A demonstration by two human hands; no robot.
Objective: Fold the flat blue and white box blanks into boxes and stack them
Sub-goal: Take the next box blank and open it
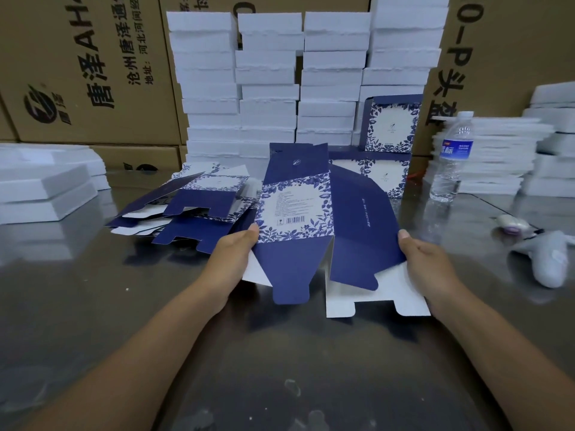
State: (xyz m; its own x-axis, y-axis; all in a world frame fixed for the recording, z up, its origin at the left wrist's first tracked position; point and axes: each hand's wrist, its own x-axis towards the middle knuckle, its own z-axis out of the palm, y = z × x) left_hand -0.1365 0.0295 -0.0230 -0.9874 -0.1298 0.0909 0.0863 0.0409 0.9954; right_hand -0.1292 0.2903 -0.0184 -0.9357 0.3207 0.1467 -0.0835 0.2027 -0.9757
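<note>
While both hands pinch its side edges, the blank [298, 213] hangs mid-frame, ready for squaring up. Left hand [231, 256] and right hand [426, 259] each grip it.

The flat cardboard box blank [295, 209] has navy flaps, a white panel bordered with blue leaves, and a white underside. The pile of flat blanks [202, 209] to its left shares that pattern. Far behind, the stacked blocks [267, 88] are white, the cardboard cartons [93, 73] brown with black print.
</note>
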